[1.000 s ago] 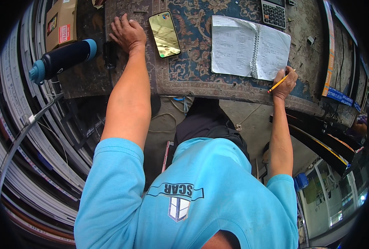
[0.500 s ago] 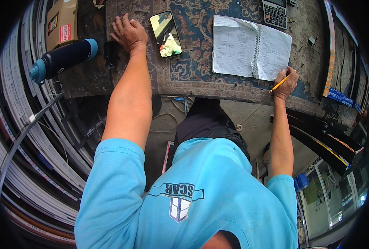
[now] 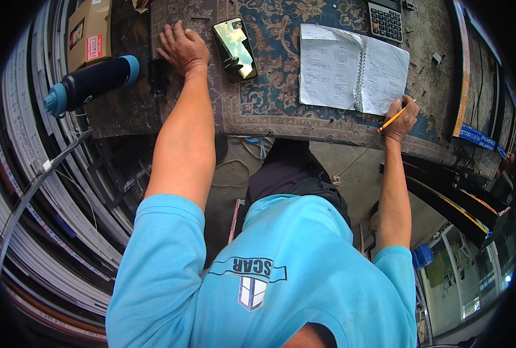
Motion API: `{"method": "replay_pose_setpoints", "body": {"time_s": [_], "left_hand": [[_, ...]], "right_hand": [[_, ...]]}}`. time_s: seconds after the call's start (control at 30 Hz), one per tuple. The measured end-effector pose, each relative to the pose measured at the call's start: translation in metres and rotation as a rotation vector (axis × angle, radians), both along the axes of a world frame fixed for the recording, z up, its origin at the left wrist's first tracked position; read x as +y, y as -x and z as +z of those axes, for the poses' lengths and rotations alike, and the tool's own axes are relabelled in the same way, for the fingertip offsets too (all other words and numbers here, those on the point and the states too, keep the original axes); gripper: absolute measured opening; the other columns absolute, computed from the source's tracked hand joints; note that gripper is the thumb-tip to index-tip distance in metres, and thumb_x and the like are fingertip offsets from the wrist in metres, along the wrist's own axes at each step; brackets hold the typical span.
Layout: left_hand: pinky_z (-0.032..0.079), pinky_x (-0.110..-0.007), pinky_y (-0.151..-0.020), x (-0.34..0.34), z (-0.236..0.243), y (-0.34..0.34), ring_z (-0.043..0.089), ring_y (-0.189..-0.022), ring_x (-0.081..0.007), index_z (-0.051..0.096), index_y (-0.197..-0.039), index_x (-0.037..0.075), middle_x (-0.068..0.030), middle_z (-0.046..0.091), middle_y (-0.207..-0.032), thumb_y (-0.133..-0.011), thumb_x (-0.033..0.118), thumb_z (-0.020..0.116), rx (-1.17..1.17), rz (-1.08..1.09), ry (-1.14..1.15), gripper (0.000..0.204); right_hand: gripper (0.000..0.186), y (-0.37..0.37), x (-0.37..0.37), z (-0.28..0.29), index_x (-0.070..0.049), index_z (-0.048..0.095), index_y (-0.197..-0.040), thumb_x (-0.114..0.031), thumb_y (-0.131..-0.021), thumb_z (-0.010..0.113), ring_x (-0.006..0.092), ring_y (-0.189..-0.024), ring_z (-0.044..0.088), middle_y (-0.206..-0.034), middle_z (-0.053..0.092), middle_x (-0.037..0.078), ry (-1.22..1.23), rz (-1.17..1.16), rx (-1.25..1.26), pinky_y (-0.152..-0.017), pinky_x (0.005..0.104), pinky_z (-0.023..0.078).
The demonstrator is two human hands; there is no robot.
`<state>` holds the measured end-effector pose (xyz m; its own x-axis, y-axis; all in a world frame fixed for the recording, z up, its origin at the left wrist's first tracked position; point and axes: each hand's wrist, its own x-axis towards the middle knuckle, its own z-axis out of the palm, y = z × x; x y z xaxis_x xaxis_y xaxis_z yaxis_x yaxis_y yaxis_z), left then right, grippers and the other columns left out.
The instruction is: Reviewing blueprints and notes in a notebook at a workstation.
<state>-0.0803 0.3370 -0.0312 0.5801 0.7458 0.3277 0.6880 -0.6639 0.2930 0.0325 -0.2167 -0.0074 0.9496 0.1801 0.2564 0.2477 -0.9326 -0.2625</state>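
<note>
The right hand (image 3: 403, 122) grips a yellow pencil (image 3: 389, 123) at the near right corner of an open notebook (image 3: 333, 69) – itself lying close to the table's (image 3: 269, 119) near edge. The left hand (image 3: 186, 51) rests there loosely spread, beside a phone (image 3: 234, 50).

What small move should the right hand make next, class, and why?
Perhaps lift the pencil onto the open notebook: the right hand holds it beside the lower right corner, and both ends of the pencil lie off the paper.
</note>
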Motion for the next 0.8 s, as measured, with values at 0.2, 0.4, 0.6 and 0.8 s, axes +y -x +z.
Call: {"method": "replay_pose_setpoints", "body": {"time_s": [0.2,0.4,0.6,0.8], "left_hand": [[0.019,-0.062,-0.123,-0.0017,0.0011,0.0,0.036,-0.15,-0.0322,0.062,-0.139,0.021,-0.0093,0.049,-0.156,-0.101,0.033,0.048,-0.002,0.002,0.009,0.043],[0.018,-0.062,-0.123,-0.003,0.0036,-0.0007,0.036,-0.15,-0.0334,0.061,-0.139,0.02,-0.0103,0.048,-0.156,-0.101,0.032,0.047,0.002,-0.006,0.017,0.042],[0.018,-0.062,-0.123,-0.0028,0.0061,-0.0003,0.035,-0.15,-0.034,0.061,-0.138,0.019,-0.0111,0.048,-0.156,-0.101,0.031,0.047,0.004,-0.009,0.029,0.042],[0.018,-0.061,-0.124,-0.0044,0.0053,-0.0017,0.036,-0.149,-0.0338,0.062,-0.138,0.019,-0.0109,0.048,-0.156,-0.101,0.031,0.047,0.003,-0.004,0.026,0.042]], "right_hand": [[0.031,-0.0004,-0.001,-0.0007,-0.01,0.06,-0.121,-0.025,-0.094,0.062,0.0315,-0.111,0.06,-0.114,0.059,0.011,0.019,-0.001,0.002,-0.092,0.0461,0.046],[0.032,0.0001,-0.0005,0.0004,-0.01,0.06,-0.121,-0.025,-0.093,0.062,0.0316,-0.111,0.06,-0.114,0.059,0.012,0.019,-0.003,-0.002,-0.092,0.0465,0.046],[0.032,0.0002,0.0023,0.0013,-0.01,0.06,-0.121,-0.025,-0.093,0.062,0.0311,-0.11,0.06,-0.113,0.059,0.011,0.007,-0.004,-0.009,-0.091,0.0459,0.045],[0.031,0.0003,-0.0007,-0.0001,-0.01,0.06,-0.12,-0.025,-0.093,0.063,0.031,-0.11,0.06,-0.113,0.059,0.011,0.005,-0.004,0.001,-0.091,0.0457,0.045]]}}
